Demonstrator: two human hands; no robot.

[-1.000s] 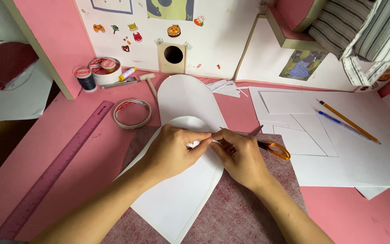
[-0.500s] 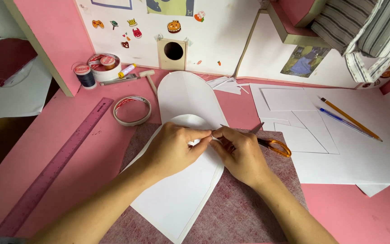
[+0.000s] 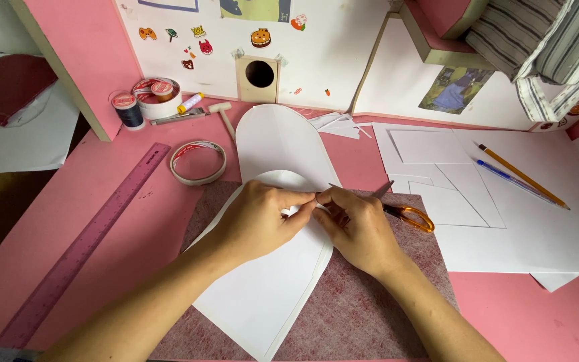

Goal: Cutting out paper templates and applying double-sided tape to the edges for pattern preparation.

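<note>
Fingertips of the left hand [image 3: 256, 224] and right hand [image 3: 356, 228] pinch the curved top edge of a white card [image 3: 263, 295] on the pink desk [image 3: 102, 221]; uneven pressure could crease it, and nearby scissors [image 3: 407, 214] might snag.

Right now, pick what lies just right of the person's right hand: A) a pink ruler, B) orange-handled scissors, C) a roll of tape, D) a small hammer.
B: the orange-handled scissors lie on the mat beside the right hand; ruler, tape and hammer all sit to the left.
</note>
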